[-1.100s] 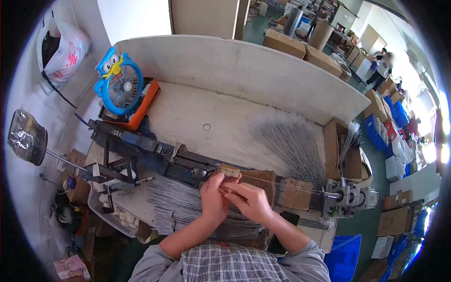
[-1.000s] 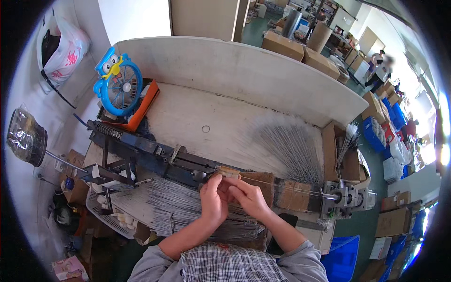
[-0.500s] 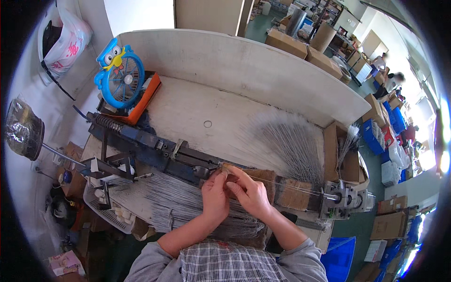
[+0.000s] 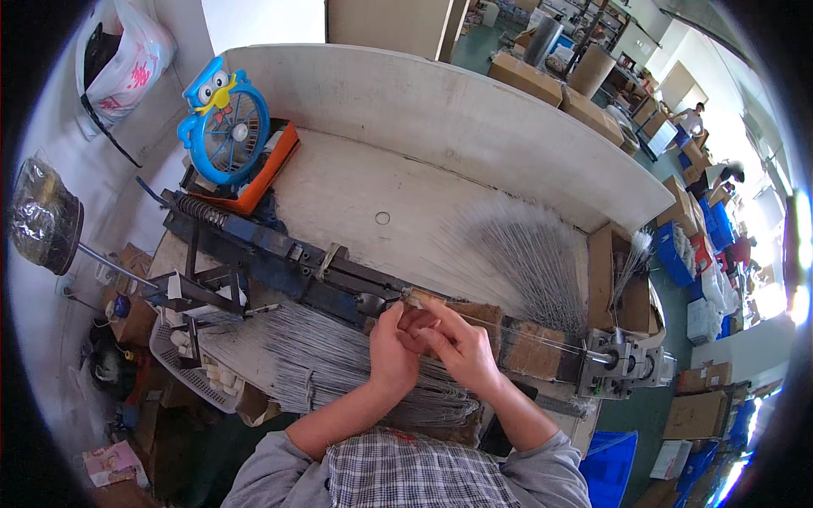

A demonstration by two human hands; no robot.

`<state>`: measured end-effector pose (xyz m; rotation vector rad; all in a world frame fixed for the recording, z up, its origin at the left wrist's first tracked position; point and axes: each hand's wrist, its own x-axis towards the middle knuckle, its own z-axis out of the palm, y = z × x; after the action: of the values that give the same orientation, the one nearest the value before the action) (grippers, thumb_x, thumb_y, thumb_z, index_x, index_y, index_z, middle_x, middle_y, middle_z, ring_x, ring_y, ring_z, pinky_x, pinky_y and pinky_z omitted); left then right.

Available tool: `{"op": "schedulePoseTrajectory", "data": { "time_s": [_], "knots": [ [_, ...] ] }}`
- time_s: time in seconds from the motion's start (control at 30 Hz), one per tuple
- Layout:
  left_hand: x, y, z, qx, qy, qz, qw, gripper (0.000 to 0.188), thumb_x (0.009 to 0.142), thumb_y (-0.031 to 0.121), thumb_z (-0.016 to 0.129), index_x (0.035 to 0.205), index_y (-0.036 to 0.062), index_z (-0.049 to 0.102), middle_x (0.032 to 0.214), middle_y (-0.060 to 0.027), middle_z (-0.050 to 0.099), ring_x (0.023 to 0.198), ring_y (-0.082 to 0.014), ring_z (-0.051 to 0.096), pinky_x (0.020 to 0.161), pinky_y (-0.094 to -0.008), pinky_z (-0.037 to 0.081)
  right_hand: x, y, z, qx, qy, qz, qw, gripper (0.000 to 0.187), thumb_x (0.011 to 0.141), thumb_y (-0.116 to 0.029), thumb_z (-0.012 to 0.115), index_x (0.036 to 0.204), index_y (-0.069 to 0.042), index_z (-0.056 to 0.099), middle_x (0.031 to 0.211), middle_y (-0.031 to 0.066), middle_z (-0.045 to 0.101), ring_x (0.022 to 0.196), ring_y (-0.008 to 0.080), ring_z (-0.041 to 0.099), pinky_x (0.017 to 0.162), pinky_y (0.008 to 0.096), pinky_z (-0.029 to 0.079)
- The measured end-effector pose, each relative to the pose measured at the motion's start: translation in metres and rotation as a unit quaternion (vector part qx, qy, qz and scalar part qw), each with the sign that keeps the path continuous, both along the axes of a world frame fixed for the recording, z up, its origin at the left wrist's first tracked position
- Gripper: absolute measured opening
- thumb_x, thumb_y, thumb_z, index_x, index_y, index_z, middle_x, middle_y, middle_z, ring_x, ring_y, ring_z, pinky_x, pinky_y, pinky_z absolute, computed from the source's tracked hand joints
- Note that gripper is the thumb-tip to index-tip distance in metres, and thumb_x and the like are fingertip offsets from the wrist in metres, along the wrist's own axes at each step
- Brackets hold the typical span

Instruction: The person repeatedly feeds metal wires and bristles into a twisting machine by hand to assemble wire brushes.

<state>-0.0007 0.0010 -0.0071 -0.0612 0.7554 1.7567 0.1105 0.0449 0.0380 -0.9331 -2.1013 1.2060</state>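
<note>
My left hand (image 4: pixel 396 351) is closed, its thumb and fingertips pressed together beside the middle of a long dark metal bench device (image 4: pixel 279 269). Against it, my right hand (image 4: pixel 464 349) is also closed, its index finger reaching up to the device's rail. A yellowish wrap (image 4: pixel 423 298) covers that fingertip. Whatever lies between the fingers is too small to make out. Thin wires (image 4: pixel 542 340) stretch from near my fingertips to a metal chuck (image 4: pixel 603 359) at the right. Below the device lies a thick bundle of thin wires (image 4: pixel 326 351), partly behind my forearms.
Another fan of thin wires (image 4: pixel 538 262) lies on the white table (image 4: pixel 364 182), beside an open cardboard box (image 4: pixel 600 279). A blue toy-shaped fan (image 4: pixel 227 127) stands by an orange tray (image 4: pixel 269 173) at the far left. A white basket (image 4: pixel 188 372) hangs low left. People work in the background.
The whole view has shifted slightly. My hands stay by the rail; the fingertips have drawn a little toward me, and the right index finger now reaches along the rail.
</note>
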Motion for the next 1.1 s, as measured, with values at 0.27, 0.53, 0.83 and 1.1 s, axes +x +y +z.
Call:
{"op": "schedulePoseTrajectory", "data": {
  "time_s": [0.27,0.53,0.83,1.1],
  "knots": [
    [-0.003,-0.002,0.003,-0.02,0.024,-0.084,0.996,0.04,0.096,0.031,0.039,0.107,-0.0025,0.058,0.103,-0.0138,0.066,0.094,-0.0228,0.064,0.085,-0.0348,0.049,0.002,0.0,-0.013,-0.082,0.0,0.006,0.997,0.033,0.096,-0.014,0.053,0.128,-0.006,0.055,0.081,0.0042,0.066,0.07,0.0085,0.061,0.064,0.0246,0.05],
    [0.007,0.006,0.0,0.013,0.067,0.014,0.998,0.012,0.09,0.006,0.056,0.099,0.0026,0.062,0.094,-0.0048,0.066,0.084,-0.0136,0.064,0.078,-0.0279,0.051,0.011,0.005,-0.005,0.07,-0.068,-0.047,0.994,0.04,0.091,-0.023,0.06,0.128,-0.01,0.055,0.085,0.014,0.069,0.072,0.0278,0.068,0.061,0.0344,0.052],
    [0.006,0.002,0.003,0.013,0.074,0.002,0.997,0.014,0.091,0.009,0.056,0.102,0.0049,0.063,0.094,-0.0031,0.066,0.084,-0.0125,0.064,0.079,-0.027,0.051,0.014,0.005,-0.009,0.104,-0.067,-0.042,0.991,0.042,0.09,-0.026,0.061,0.128,-0.009,0.055,0.08,0.0141,0.068,0.069,0.0296,0.068,0.059,0.0364,0.052],
    [0.006,0.005,0.001,0.022,0.06,-0.003,0.998,0.014,0.091,0.01,0.056,0.102,0.0051,0.063,0.096,-0.0045,0.067,0.087,-0.0138,0.064,0.082,-0.0287,0.051,0.013,0.007,-0.009,0.157,-0.076,-0.05,0.983,0.041,0.087,-0.018,0.065,0.126,-0.006,0.056,0.068,0.0116,0.064,0.058,0.0229,0.064,0.056,0.0313,0.049]
  ]
}}
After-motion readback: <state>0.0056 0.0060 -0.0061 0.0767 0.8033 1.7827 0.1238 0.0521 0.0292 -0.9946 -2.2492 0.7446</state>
